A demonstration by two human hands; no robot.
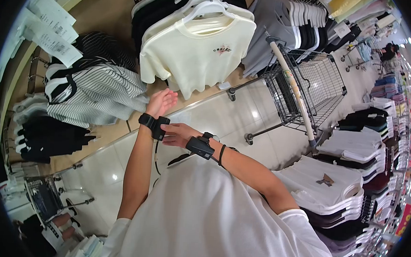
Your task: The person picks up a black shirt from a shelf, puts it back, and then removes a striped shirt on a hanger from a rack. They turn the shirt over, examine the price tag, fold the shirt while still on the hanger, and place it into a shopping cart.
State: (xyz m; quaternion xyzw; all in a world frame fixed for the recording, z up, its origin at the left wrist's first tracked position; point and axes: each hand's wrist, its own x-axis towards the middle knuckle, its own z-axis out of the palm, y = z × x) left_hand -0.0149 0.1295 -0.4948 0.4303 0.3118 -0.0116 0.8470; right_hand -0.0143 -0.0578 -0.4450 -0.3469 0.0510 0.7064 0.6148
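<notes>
My left hand (162, 102) is raised palm up, fingers loosely stretched out and holding nothing. It is just below the hem of a cream T-shirt (203, 50) hanging on a white hanger. A black box-shaped wrist device (160, 128) is strapped to my left wrist. My right hand (179, 135) reaches across and has its fingers against that device, gripping its side; part of the fingers' contact is hidden. A similar black device (199, 147) and a thin black band (221, 155) sit on my right wrist and forearm.
Striped shirts (99, 93) and black garments (54, 135) hang at the left. Grey shirts (268, 33) hang at upper right. A wire shopping cart (307, 87) stands on the tiled floor (215, 117). White T-shirts (315, 182) on hangers line the right; another cart (46, 196) is at lower left.
</notes>
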